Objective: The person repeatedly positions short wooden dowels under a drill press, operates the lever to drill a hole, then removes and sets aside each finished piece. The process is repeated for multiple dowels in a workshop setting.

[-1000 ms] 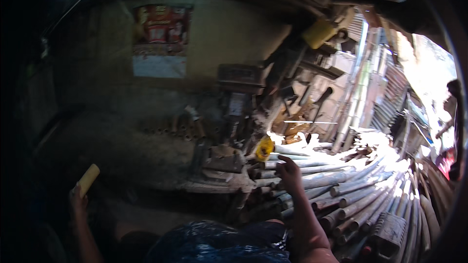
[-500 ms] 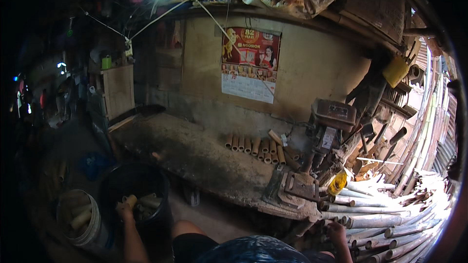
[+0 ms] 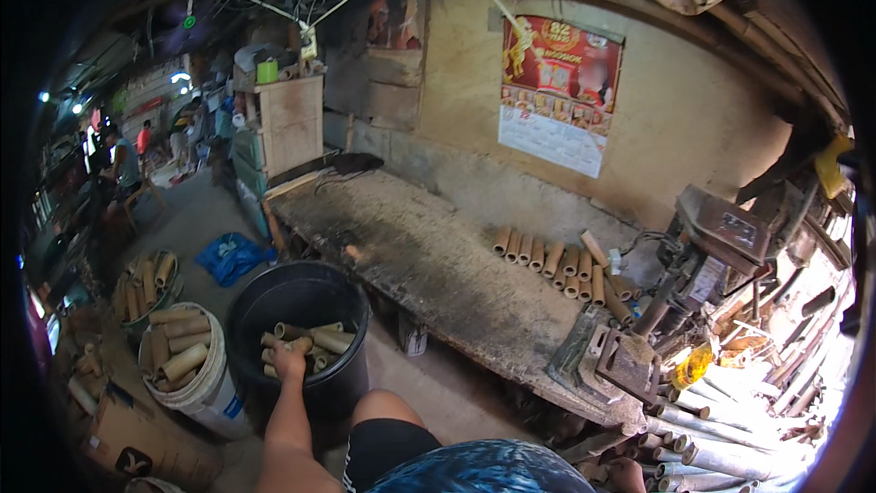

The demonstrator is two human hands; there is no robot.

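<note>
My left hand [image 3: 290, 361] reaches down into a black bin [image 3: 239, 310] at the lower left. Its fingers are closed round a short bamboo tube [image 3: 271, 341] among several others lying in the bin. My right hand [image 3: 625, 475] is low at the bottom edge, beside a stack of long bamboo poles [image 3: 721, 458]. Shadow and the picture's edge hide its fingers, so whether it holds anything does not show.
A white bucket [image 3: 215, 374] of tubes stands left of the bin, with another tub [image 3: 128, 310] behind it. A dusty wooden bench [image 3: 429, 246] carries short bamboo tubes [image 3: 552, 260] and a rusty machine [image 3: 703, 256]. A cardboard box [image 3: 137, 443] and blue bag [image 3: 231, 256] lie left.
The view has swung left, bringing more of the buckets and floor into sight. My left hand stays in the black bin among the tubes. My right hand sits lower in the picture.
</note>
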